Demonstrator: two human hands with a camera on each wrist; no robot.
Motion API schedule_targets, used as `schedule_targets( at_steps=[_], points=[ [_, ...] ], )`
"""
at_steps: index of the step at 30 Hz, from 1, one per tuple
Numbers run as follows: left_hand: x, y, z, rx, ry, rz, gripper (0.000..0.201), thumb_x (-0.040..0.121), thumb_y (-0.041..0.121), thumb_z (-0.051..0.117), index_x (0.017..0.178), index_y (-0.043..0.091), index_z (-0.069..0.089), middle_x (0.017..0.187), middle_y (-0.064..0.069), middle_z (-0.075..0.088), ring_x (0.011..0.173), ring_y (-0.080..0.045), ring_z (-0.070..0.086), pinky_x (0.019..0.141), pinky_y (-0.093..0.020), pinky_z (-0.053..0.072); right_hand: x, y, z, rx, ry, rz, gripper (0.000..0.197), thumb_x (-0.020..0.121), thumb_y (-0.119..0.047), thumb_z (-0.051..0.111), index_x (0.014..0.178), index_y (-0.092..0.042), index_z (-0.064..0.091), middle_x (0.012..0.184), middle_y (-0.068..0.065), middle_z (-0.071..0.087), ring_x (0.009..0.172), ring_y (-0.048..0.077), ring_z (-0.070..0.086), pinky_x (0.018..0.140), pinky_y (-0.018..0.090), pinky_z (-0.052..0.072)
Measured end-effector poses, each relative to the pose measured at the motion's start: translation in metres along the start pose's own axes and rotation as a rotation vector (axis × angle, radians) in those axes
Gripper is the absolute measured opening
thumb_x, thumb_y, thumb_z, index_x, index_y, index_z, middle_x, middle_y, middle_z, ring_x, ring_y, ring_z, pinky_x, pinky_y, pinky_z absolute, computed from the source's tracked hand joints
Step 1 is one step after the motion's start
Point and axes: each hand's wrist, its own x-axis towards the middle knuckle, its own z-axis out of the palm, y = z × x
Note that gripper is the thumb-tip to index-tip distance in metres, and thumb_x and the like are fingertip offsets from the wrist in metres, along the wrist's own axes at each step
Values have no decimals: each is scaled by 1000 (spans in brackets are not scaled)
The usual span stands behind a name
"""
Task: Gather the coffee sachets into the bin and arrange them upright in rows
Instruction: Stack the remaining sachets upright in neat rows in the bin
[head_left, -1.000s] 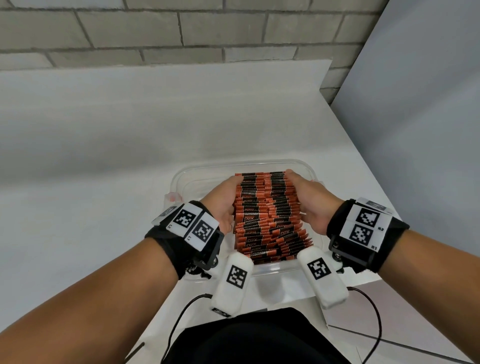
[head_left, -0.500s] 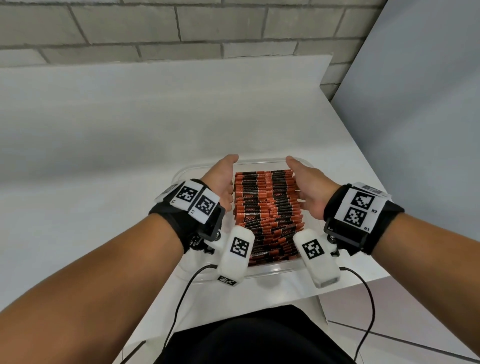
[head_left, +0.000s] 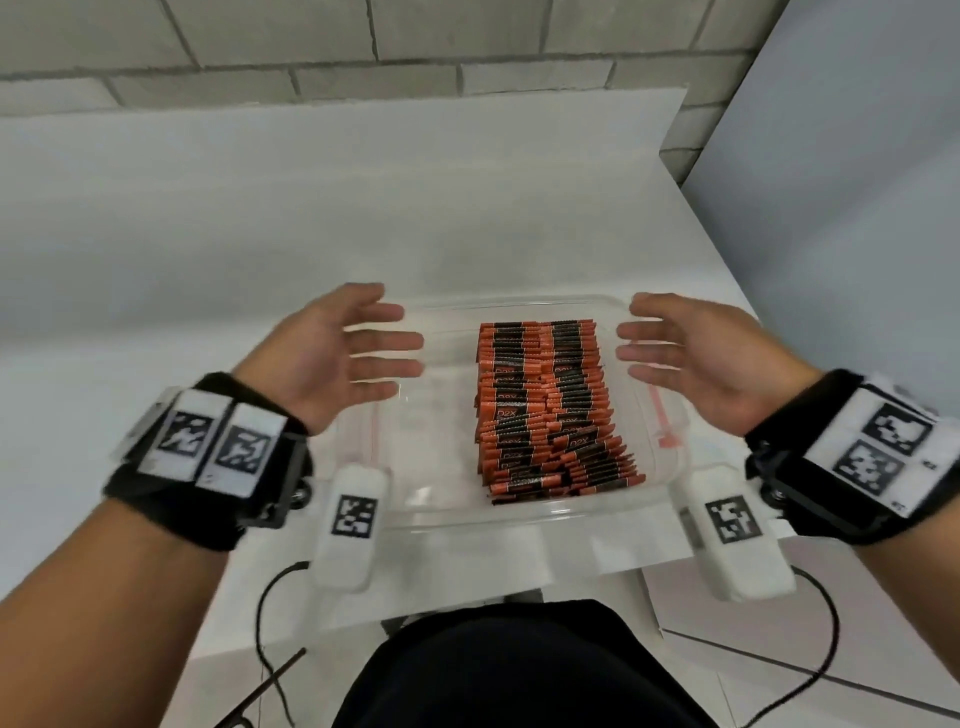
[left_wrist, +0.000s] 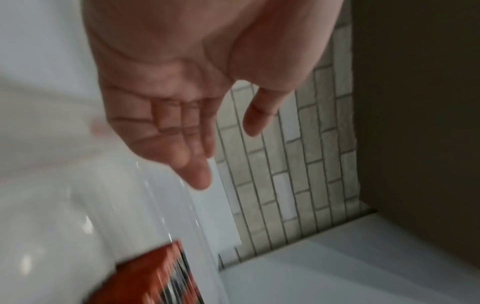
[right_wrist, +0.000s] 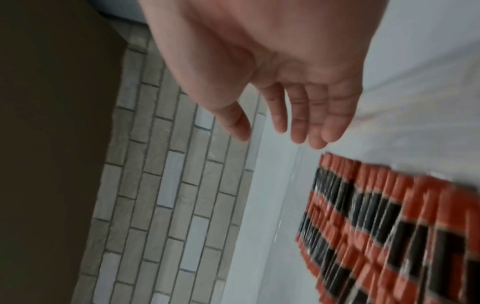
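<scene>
Both hands (head_left: 332, 358) (head_left: 696, 358) hover apart, palms facing (fingers straight).

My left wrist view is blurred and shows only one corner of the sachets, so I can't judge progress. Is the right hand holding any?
Observer: No. The right hand is open with straight fingers, off to the side of the sachets and not touching them.
Operator: Are they all inside the bin?
Observer: All the ones I can see are. They stand as one block in the middle of the clear bin, with bare floor on either side.
Operator: Are the rows neat?
Observer: Mostly. There are two rows side by side, but the sachets nearest the person lean and fan out.
</scene>
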Motion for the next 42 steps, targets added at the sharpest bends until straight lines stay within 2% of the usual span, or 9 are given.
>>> schedule_targets(
  at_steps=[2, 6, 11, 15, 23, 27, 30, 34, 42],
  points=[
    [-13, -4, -21, 86, 106, 70, 17, 91, 29, 52, 90, 17, 63, 77, -5, 68, 53, -16, 57, 53, -26, 37, -8, 2, -13, -106, 57, -82, 10, 91, -23, 59, 98, -16, 63, 91, 4, 61, 75, 18, 58, 67, 28, 47],
    [-28, -32, -44, 288, 242, 78, 9, 90, 19, 58, 87, 14, 64, 73, -5, 55, 53, -16, 42, 48, -24, 30, -10, 18, -29, -482, 149, -87, 19, 87, -31, 64, 101, -19, 59, 90, 0, 59, 80, 20, 54, 66, 32, 46],
    [-38, -58, -44, 359, 153, 1, 11, 85, 10, 67, 92, 11, 59, 71, -5, 61, 61, -21, 55, 46, -27, 44, -8, 37, -29, -599, 15, 78, 34, 91, -26, 56, 122, -21, 44, 103, 8, 61, 81, 25, 64, 59, 34, 53],
    [-35, -65, -42, 296, 121, 54, 23, 81, -5, 67, 96, 11, 58, 67, -10, 62, 61, -22, 61, 51, -29, 55, -1, 38, -26, -584, -22, 55, 34, 93, -16, 50, 126, -15, 42, 98, 13, 65, 70, 25, 64, 54, 32, 53],
    [-21, -79, -42, -31, 249, 174, 22, 83, 1, 66, 96, 13, 53, 84, -16, 66, 65, -25, 65, 53, -26, 55, 10, 46, -28, -288, 21, -10, 41, 94, -20, 57, 131, -15, 42, 104, 15, 65, 75, 28, 64, 59, 35, 55],
    [-15, -88, -37, -164, 247, 217, 20, 84, 2, 66, 94, 15, 55, 95, -21, 67, 57, -19, 64, 56, -26, 56, 14, 48, -19, -169, 31, -3, 21, 95, -16, 55, 113, -7, 50, 93, 15, 63, 59, 26, 62, 51, 33, 55],
    [-5, -85, -32, -237, 320, 314, 18, 86, 5, 66, 97, 15, 56, 90, -17, 67, 57, -15, 65, 57, -25, 56, 27, 38, -8, -94, 64, -81, 23, 95, -17, 56, 116, -7, 50, 86, 11, 62, 53, 22, 60, 57, 33, 56],
    [2, -88, -28, -306, 321, 344, 28, 85, 8, 68, 109, 19, 62, 87, -7, 70, 72, -17, 68, 66, -28, 58, 37, 40, 1, 64, 88, -55, 26, 94, -15, 56, 117, -8, 49, 103, 12, 63, 67, 23, 60, 62, 36, 56],
    [31, -81, -29, -401, 356, 381, 32, 86, 2, 64, 113, 18, 64, 80, -4, 63, 60, -13, 63, 65, -24, 57, 61, 32, 29, 303, 97, -120, 30, 91, -8, 61, 121, -11, 56, 108, 9, 69, 81, 20, 67, 80, 33, 55]
  ],
)
